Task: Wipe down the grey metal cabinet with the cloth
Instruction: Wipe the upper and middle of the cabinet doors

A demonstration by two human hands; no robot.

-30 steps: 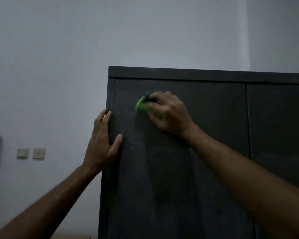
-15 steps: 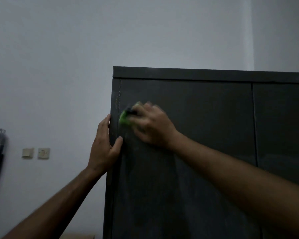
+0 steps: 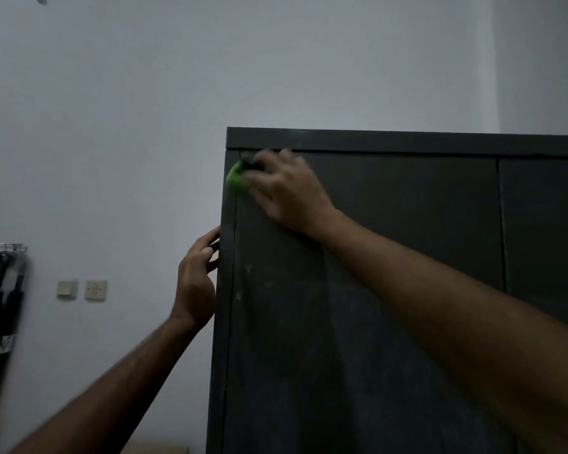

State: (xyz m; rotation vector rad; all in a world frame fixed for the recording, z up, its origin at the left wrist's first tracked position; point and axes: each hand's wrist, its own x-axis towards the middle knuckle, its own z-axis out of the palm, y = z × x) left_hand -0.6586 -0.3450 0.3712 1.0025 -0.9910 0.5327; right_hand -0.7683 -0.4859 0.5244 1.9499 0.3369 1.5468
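Right hand (image 3: 287, 191), fingers curled, presses bunched green cloth (image 3: 237, 181) on upright matte grey cabinet (image 3: 391, 290), top-left corner. Left hand (image 3: 195, 283) fingers curled at left edge.

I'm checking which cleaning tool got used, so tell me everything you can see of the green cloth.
The green cloth is a small bright-green wad, mostly hidden beneath the right hand, whose fingers press it flat against the grey metal cabinet. Only its left part pokes out past the fingertips. It sits at the door's upper left corner, just under the top rail, overlapping the left edge strip. It looks soft and bunched; motion blur hides its texture.
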